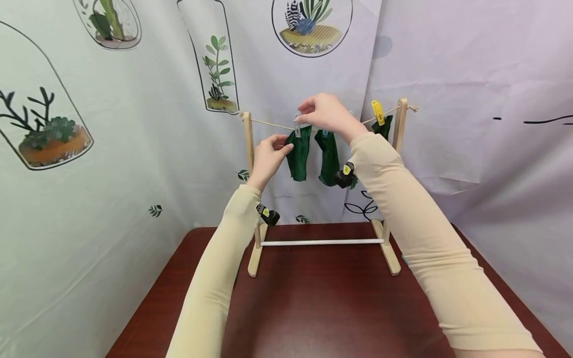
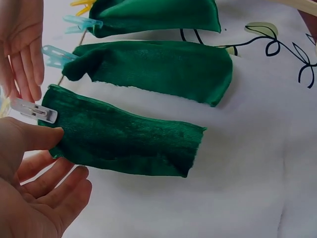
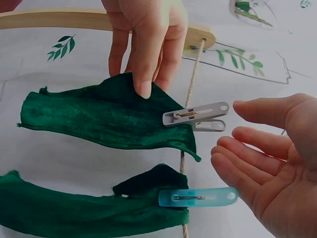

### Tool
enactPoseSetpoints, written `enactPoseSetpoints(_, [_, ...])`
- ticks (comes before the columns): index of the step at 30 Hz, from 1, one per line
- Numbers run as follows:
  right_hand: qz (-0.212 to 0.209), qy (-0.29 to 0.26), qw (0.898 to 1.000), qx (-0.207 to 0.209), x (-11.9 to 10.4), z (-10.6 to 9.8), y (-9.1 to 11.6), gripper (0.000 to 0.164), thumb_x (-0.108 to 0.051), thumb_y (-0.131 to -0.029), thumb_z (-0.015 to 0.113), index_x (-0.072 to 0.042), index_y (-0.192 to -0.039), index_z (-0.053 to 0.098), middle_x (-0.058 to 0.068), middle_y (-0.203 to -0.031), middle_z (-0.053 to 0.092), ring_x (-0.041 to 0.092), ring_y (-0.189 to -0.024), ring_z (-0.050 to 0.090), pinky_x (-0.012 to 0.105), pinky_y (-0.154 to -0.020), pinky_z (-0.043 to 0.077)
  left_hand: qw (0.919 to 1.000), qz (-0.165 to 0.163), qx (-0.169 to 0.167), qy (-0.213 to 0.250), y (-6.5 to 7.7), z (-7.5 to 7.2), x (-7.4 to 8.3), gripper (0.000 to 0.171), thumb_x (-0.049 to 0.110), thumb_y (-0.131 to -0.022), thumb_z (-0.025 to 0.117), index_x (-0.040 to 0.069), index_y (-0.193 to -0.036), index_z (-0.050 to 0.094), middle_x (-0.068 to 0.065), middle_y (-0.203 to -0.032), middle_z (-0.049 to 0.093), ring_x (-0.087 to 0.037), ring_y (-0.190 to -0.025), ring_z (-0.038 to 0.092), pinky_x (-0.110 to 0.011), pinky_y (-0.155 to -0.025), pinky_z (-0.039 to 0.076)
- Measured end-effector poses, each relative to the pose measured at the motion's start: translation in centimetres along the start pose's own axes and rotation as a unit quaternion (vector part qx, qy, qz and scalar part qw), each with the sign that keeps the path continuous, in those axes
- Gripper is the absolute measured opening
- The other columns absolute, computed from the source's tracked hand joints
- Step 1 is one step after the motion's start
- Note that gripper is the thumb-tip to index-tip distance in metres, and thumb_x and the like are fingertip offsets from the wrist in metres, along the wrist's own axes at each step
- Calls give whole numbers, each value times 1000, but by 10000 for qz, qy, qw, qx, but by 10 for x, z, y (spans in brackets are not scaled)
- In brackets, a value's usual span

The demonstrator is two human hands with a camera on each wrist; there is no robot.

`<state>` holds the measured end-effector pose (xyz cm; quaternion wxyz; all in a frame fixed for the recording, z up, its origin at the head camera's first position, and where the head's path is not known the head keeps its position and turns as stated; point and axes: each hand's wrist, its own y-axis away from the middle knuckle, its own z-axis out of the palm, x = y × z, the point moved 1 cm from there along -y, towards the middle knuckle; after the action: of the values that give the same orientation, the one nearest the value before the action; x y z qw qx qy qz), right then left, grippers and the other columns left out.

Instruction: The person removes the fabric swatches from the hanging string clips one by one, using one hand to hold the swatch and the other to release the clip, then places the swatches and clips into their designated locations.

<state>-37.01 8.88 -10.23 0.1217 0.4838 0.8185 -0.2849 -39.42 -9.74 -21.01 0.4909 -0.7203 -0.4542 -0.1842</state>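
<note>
A small dark green cloth piece [image 1: 298,154] hangs at the left part of a rope [image 3: 194,74]. A white-grey clothespin [image 3: 195,115] clips its top edge to that rope. My left hand [image 1: 267,158] pinches the cloth near its upper left edge, thumb in front and fingers behind. Around the clothespin's handle end is my right hand [image 3: 270,153], its thumb and fingers spread, with a small gap to the pin in the right wrist view. Beside it hangs a second green cloth [image 2: 153,69], held by a light blue clothespin [image 3: 198,197].
The rope spans two wooden posts [image 1: 400,124] of a stand, joined low by a white rod [image 1: 322,242]. A third green cloth [image 2: 158,17] hangs toward the right post, near a yellow clothespin [image 1: 378,112]. Below lies a dark red-brown table [image 1: 322,308]; behind hangs a printed white sheet [image 1: 156,124].
</note>
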Motion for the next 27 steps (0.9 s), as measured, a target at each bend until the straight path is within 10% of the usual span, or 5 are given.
enactPoseSetpoints(27, [46,-157,9998,-127,-3,11,-4,46,-24,-100,64,-2,-140,58,14,-136,62,27,-124,58,40,-100,48,9997,220,-60,97,-2,9,3,24,24,-99,67,4,-109,73,-10,-104,73,-20,-96,67,-35,-82,53])
